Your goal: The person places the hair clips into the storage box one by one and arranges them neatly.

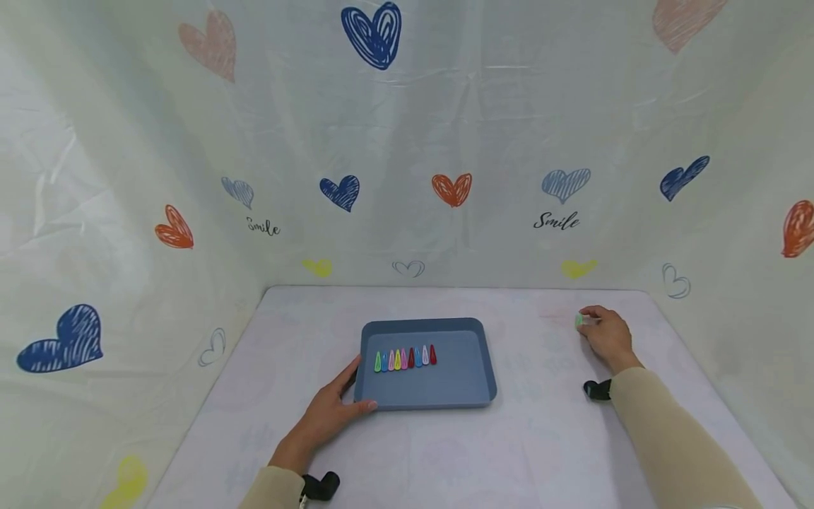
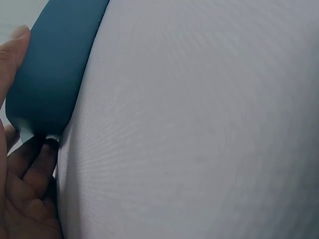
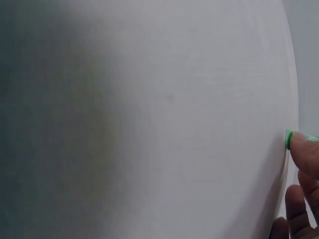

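A blue-grey tray [image 1: 432, 386] lies on the white table, and its side wall shows in the left wrist view. My left hand [image 1: 332, 416] grips the tray's near left corner, thumb at the near edge and fingers along the left side. On the tray, several colourful snap hair clips [image 1: 404, 359] lie side by side in a row. Off to the right, my right hand [image 1: 607, 338] pinches a small light-green object [image 1: 579, 320] with a shiny, translucent part. In the right wrist view, the thumb and fingers partly hide this green object [image 3: 288, 139]; its kind is unclear.
The white table [image 1: 445, 459] reaches back to a hanging white sheet [image 1: 496, 127] printed with hearts and the word Smile. More of the sheet stands at the left and right sides. Black wrist straps [image 1: 598, 389] sit at both sleeves.
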Available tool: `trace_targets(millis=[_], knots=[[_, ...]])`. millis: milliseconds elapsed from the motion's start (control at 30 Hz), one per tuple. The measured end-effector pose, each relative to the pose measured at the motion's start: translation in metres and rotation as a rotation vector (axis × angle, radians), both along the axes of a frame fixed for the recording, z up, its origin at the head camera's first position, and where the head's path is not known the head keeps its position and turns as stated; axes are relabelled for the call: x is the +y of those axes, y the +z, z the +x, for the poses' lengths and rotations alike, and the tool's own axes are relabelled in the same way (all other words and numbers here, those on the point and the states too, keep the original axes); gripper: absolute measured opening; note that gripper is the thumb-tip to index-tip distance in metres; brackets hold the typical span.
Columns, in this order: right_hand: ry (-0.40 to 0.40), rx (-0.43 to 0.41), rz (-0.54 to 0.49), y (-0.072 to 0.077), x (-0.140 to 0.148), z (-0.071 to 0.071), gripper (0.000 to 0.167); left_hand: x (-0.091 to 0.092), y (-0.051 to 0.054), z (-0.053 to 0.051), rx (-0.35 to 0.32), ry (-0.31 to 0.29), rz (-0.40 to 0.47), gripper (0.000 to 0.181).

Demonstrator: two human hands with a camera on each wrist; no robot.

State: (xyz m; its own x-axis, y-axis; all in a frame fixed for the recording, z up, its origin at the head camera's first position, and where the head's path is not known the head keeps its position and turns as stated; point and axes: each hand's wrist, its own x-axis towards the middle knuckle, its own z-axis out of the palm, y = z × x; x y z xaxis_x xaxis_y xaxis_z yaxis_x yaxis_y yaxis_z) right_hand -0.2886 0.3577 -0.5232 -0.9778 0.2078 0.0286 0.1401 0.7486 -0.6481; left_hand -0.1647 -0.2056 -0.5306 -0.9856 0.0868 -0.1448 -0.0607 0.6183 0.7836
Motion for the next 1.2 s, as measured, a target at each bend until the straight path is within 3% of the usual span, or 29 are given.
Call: trace_targets(millis=[300,533,733,1200], knots=[[-0.055,0.040,-0.011,0.004,-0.005,0.005,0.026,0.002,-0.001,0.000,0.004,-0.007,0.006,0.105],[-0.072,0.062,-0.119,0.015,-0.018,0.007,0.028,0.001,-0.002,0.001,0.013,-0.011,0.003,0.105],[-0.035,0.098,-0.291,0.023,-0.035,0.009,0.030,0.000,-0.002,0.000,0.011,-0.012,0.011,0.105],[0.010,0.116,-0.417,0.032,-0.070,0.023,0.029,-0.002,-0.002,-0.001,0.005,-0.018,0.005,0.106]])
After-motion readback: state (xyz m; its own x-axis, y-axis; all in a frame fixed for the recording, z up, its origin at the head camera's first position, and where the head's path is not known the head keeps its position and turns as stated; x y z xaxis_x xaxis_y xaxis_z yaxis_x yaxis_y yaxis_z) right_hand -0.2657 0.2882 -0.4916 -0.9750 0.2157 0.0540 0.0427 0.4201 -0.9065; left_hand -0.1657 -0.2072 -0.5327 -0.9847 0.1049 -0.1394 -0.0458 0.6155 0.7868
